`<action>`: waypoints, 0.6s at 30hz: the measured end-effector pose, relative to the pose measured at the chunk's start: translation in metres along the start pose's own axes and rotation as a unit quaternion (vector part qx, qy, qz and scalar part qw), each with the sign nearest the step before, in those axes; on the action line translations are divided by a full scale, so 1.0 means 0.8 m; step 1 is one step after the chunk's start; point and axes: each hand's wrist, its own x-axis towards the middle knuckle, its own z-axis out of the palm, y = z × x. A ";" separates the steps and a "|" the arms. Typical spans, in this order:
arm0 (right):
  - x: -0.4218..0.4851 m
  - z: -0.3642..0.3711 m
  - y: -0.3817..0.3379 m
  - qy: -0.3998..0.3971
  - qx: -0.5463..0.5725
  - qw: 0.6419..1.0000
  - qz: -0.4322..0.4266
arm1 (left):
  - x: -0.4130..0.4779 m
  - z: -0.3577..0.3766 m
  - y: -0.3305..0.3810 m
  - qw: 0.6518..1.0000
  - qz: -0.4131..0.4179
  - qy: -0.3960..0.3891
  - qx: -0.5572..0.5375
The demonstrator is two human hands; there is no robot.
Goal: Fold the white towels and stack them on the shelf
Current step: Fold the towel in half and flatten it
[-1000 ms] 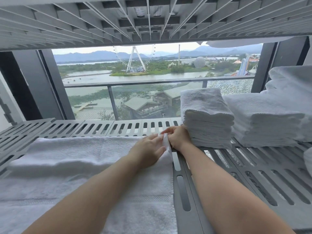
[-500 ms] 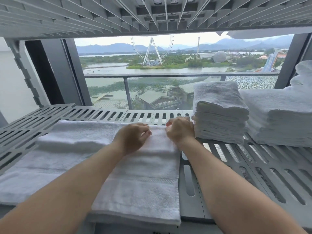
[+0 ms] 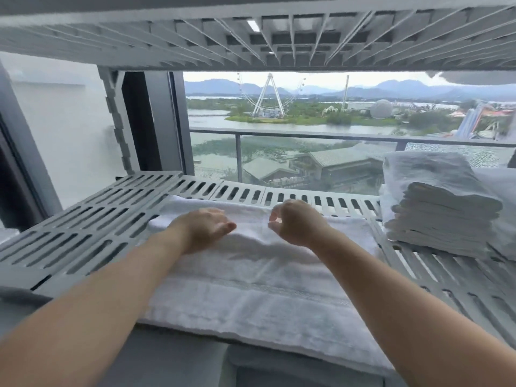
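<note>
Both hands have let go of the towel edge they were pinching half a second ago, and they've spread a bit apart. Left hand (image 3: 203, 229) sits low over the folded white towel (image 3: 251, 289), fingers loosely bent and thumb pointing toward the middle of the frame, gripping nothing. Can't tell if it's actually touching the cloth or just skimming it. Right hand (image 3: 297, 226) is just beside it, lifted a little off the towel with a shadow under it, fingers softly curled and thumb close to the forefinger, nothing between them.

Towel lies flat in the centre of the frame on the grey slotted shelf (image 3: 92, 227), its near edge hanging at the shelf's front lip. Over at the right edge sits a stack of folded towels (image 3: 438, 208) on the same shelf, clear of both hands. Another slatted shelf (image 3: 251, 37) runs across the top.
</note>
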 end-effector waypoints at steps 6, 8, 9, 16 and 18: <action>0.035 0.031 -0.075 0.005 0.024 1.000 0.010 | -0.021 -0.007 -0.090 0.994 0.103 0.023 0.027; 0.043 0.042 -0.096 0.011 0.059 0.998 0.017 | -0.017 -0.009 -0.113 0.991 0.120 0.048 0.037; 0.044 0.048 -0.105 -0.006 0.066 0.998 0.017 | -0.014 -0.009 -0.121 0.991 0.112 0.040 0.062; 0.040 0.091 -0.128 -0.067 0.035 0.996 0.045 | 0.018 -0.010 -0.134 0.973 0.149 0.083 0.153; 0.039 0.092 -0.131 -0.074 0.018 0.996 0.046 | 0.017 -0.017 -0.136 0.959 0.153 0.136 0.196</action>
